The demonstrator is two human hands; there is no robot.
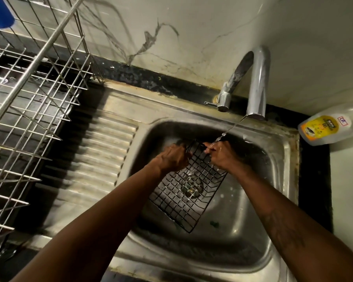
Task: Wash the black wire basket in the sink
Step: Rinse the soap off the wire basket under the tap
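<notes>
Both hands, left hand (pixel 172 157) and right hand (pixel 222 155), grip the far end of the black wire basket (pixel 186 190), long axis tilting down toward the viewer over the sink (pixel 281 159).

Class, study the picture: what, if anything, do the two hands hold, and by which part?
The black wire basket, near its far end: the left hand grips its left edge, the right hand its right edge.

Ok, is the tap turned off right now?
No, a thin stream of water runs from the tap onto the right hand, which grips the black wire basket.
</notes>
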